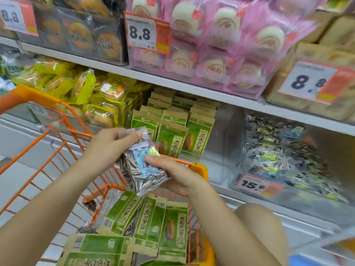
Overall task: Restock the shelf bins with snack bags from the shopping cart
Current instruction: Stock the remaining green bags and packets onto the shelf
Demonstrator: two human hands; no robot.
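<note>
Above the orange wire shopping cart, left hand pinches the clear sunflower-seed bag by its top seal, right hand cups it below, likely steadying it for the matching clear seed bin right; green paper bags remain in the cart.

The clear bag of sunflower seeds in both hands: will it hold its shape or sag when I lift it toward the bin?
The clear seed bag will probably sag: the left hand pinches its top edge while the right hand supports it underneath. Its glossy film looks slippery. The loose seeds inside will likely shift, so keep a hand under it.
</note>
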